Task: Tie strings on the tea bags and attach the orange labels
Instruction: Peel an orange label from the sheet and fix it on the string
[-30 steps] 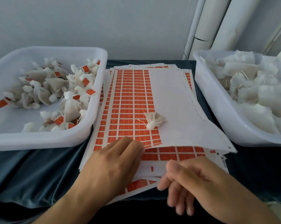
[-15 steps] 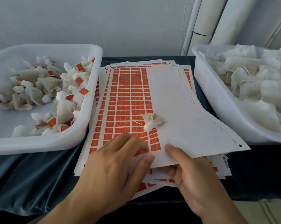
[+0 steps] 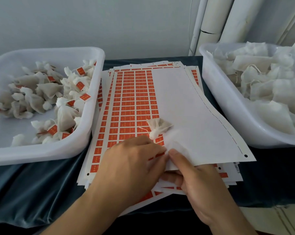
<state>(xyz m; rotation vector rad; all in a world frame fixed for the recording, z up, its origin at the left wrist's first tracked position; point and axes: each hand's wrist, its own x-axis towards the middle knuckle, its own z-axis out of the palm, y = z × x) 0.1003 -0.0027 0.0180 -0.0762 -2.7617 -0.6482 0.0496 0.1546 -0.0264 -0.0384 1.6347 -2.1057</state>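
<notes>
Since a moment ago both hands have closed together at the top label sheet's (image 3: 185, 106) near edge: the right hand (image 3: 199, 180) pinches it, the left hand (image 3: 131, 165) presses beside. A tied tea bag (image 3: 157, 128) lies just beyond the fingers. White bins flank the sheets: left bin (image 3: 41, 155) with labelled bags, right bin (image 3: 228, 106) with unlabelled ones.

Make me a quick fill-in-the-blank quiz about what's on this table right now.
1. The labels on the top sheet are coloured ____.
2. The labelled tea bags lie in the ____ tub.
3. One tied tea bag rests on the ____ of sheets.
4. The right hand pinches the sheet's ____ edge.

Missing words: orange; left; stack; near
</notes>
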